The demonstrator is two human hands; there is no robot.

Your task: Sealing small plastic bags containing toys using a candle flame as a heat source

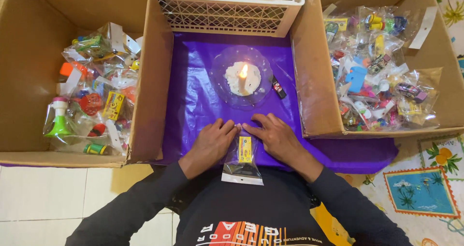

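Clear plastic packet [242, 161] with a yellow item inside lies on the purple sheet [193, 105], its top edge under my fingertips. My left hand [211, 144] and right hand [276, 137] press flat, fingers together, gripping nothing. Lit candle [242, 77] on its clear dish [240, 76] stands near; I judge the fold wants even pressure, kept low and well short of the flame.

Free room and obstacles. The purple sheet [193, 105] is left bare on either side of the lit candle [243, 77] on its clear plate [220, 84], which blocks the centre; a small lighter [277, 87] lies just beside it. Sideways passage is closed by the cardboard box walls [153, 81] and [309, 76], forward passage by the white lattice basket [227, 14].
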